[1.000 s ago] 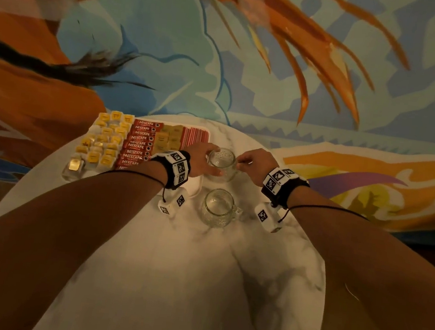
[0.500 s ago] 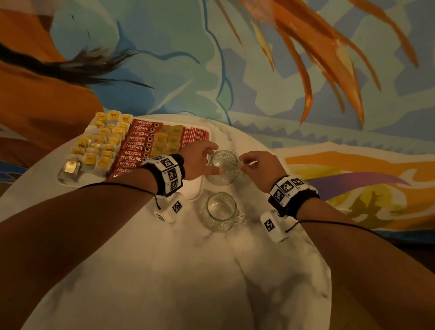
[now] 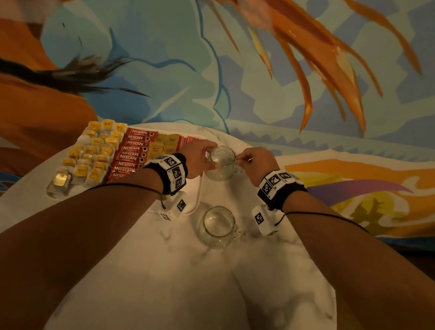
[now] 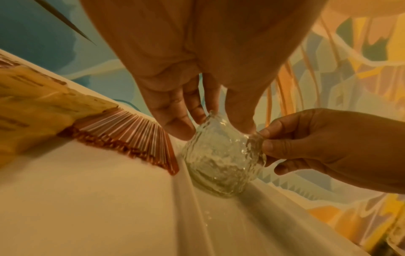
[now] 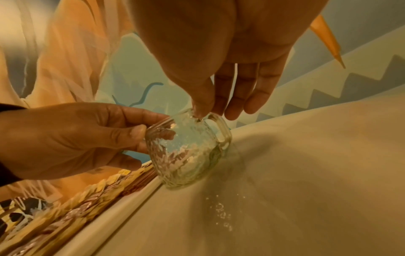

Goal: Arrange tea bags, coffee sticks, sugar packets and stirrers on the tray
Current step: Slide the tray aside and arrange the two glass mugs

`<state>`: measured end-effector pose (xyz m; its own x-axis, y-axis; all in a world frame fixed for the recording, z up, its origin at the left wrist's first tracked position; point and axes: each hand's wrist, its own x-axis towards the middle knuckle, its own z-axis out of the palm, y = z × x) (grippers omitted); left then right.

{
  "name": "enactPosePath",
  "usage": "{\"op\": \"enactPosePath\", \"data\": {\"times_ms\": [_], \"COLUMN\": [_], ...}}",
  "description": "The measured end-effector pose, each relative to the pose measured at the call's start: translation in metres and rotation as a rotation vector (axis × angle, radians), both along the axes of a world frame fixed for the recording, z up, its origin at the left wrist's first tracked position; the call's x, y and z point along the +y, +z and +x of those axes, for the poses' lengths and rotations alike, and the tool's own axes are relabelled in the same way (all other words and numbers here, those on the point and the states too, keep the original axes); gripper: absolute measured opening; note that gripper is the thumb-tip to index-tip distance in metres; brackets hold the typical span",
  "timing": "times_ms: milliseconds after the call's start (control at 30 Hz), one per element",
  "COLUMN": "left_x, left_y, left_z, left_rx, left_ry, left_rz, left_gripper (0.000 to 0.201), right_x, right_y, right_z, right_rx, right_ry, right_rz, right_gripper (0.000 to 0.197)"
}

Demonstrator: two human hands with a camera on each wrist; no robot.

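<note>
1. Marble, white with grey veins, makes up the round table (image 3: 197,284) I am working over; everything of the task sits at its far left.
2. The white tray (image 3: 199,190) looks close to finished, as I judge it: tea bags (image 3: 90,155) with yellow tags fill its left part, red coffee sticks (image 3: 130,155) run beside them, tan sugar packets (image 3: 163,143) come next, and the striped stirrers (image 4: 131,135) lie in a tight row by the right edge. A bare strip of tray remains near me; whether anything is meant for it I cannot tell.
3. Two textured glass mugs stand off the tray. The near mug (image 3: 217,228) is empty and untouched.
4. The far mug (image 3: 220,162) sits just beside the tray's right rim, empty too as far as I see.
5. My left hand (image 3: 198,160) has its fingers curled round that mug's left side.
6. My right hand (image 3: 253,163) pinches the rim near the handle with thumb and forefinger, other fingers loose.
7. I'd say what is left is only placing the mugs.
</note>
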<state>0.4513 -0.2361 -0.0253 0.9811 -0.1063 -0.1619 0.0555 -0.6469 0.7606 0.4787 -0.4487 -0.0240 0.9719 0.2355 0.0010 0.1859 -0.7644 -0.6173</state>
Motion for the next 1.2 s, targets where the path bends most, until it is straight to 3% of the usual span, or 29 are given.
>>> {"op": "enactPosePath", "data": {"times_ms": [167, 767, 1067, 1200], "left_x": [-0.001, 0.0, -0.001, -0.001], "left_y": [0.001, -0.007, -0.006, -0.001], "left_z": [0.021, 0.049, 0.043, 0.031], "left_rx": [-0.05, -0.076, -0.085, -0.032], "left_ry": [0.015, 0.071, 0.062, 0.061], "left_rz": [0.119, 0.075, 0.065, 0.073], "left_gripper": [0.066, 0.064, 0.066, 0.077], "right_x": [0.005, 0.01, 0.008, 0.002], "right_y": [-0.001, -0.004, -0.005, -0.004], "right_z": [0.018, 0.049, 0.046, 0.037], "right_rx": [-0.018, 0.0, -0.024, -0.042], "right_ry": [-0.035, -0.041, -0.052, -0.056], "right_rz": [-0.033, -0.072, -0.065, -0.043], "right_gripper": [0.01, 0.006, 0.011, 0.024]}}
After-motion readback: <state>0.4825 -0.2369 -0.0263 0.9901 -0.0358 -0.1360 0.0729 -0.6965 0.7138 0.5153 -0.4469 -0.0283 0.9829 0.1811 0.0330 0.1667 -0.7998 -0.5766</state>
